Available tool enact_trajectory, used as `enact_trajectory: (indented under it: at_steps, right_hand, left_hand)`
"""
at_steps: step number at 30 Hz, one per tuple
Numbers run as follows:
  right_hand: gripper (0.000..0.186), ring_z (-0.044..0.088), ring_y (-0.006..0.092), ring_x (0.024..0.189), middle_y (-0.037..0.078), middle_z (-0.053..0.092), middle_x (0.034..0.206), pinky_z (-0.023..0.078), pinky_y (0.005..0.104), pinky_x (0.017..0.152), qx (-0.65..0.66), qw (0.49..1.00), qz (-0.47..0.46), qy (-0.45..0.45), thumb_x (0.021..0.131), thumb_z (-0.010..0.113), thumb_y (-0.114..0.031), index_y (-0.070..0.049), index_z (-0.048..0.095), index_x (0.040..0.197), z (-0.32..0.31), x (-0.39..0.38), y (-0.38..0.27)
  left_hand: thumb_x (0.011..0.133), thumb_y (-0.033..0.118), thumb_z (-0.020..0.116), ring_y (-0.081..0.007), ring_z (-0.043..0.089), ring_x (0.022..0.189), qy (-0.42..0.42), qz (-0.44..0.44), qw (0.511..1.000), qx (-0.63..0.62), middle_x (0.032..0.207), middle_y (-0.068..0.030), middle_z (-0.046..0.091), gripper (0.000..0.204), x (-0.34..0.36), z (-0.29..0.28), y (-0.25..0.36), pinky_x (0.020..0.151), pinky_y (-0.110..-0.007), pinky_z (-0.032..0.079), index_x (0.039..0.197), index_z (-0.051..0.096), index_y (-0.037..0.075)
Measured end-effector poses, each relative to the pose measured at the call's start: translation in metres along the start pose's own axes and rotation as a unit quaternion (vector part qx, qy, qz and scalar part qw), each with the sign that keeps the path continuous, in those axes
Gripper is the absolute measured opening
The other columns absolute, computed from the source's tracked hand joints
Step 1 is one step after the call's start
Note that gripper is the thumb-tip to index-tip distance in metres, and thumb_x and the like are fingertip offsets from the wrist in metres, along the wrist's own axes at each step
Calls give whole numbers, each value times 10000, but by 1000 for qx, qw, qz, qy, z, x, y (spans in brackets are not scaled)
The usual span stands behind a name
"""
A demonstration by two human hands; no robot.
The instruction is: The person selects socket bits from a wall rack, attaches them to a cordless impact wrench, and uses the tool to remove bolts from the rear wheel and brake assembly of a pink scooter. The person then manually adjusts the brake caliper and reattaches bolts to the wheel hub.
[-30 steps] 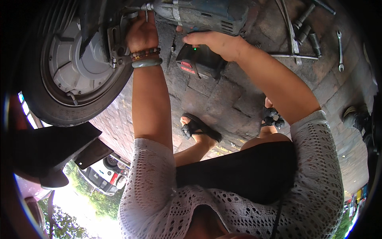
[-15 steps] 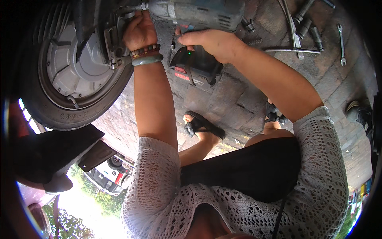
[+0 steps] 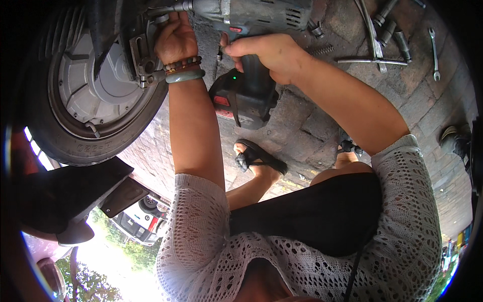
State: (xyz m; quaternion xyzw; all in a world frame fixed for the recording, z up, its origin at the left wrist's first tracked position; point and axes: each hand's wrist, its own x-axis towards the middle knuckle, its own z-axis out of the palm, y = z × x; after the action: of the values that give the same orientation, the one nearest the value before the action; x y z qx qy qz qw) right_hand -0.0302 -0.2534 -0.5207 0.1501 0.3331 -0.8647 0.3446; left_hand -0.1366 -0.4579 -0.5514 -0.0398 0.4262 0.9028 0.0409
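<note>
My right hand (image 3: pixel 274 55) is wrapped round the handle of a cordless impact wrench (image 3: pixel 266 15) with a black battery pack (image 3: pixel 241 100) and a small green light. The tool lies level, its long socket shaft (image 3: pixel 173 8) pointing left toward the metal parts beside a wheel (image 3: pixel 105 95). Just under that shaft, my left hand (image 3: pixel 176 43) is palm up with the fingers curled; their tips and anything in them are hidden behind the shaft and metal parts. Bead bracelets and a green bangle circle my left wrist. A metal bracket (image 3: pixel 143 58) stands close left of this hand.
On the stone paving (image 3: pixel 297 113) at the upper right lie an open-end wrench (image 3: pixel 434 53), a cross-shaped bar tool (image 3: pixel 372 61), several sockets (image 3: pixel 401 44) and a spring (image 3: pixel 323 50). My sandalled foot (image 3: pixel 259 158) is below the battery. Another shoe (image 3: pixel 455 140) shows at the far right.
The impact wrench has turned in my right hand: its battery end has swung down and slightly left, and its body sits a little higher. My left hand has barely moved.
</note>
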Motion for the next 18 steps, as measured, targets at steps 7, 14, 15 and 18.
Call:
enact_trajectory:
  at_steps: [7,14,15,18]
  right_hand:
    - [251,518,124,707,-3,602,846,439,269,690,-102,994,-35,35,748,668,-160,-68,641,981,-3,3,4]
    - [241,529,104,684,-13,604,784,444,262,630,-79,991,-97,45,691,673,-138,-86,642,925,1,1,3]
    - [233,527,103,680,-16,601,773,441,261,627,-71,992,-98,41,689,672,-135,-89,642,916,2,1,3]
    - [198,523,100,676,-20,590,737,426,258,604,-75,992,-99,35,696,666,-143,-96,640,886,3,6,10]
  left_hand:
    - [701,-168,395,-311,430,1223,24,-5,1000,13,1280,-172,484,576,-2,1,-4,1034,-450,353,1245,459,10]
    - [687,-150,450,-235,586,933,58,-46,997,-12,1019,-111,614,410,-3,1,-2,828,-362,476,1032,582,28]
    - [690,-147,453,-233,585,934,59,-44,997,-12,1012,-110,615,402,-3,1,-2,821,-361,474,1027,583,29]
    - [710,-130,411,-291,479,1121,86,-26,996,26,1196,-158,517,504,-4,4,-4,962,-424,383,1190,471,10]
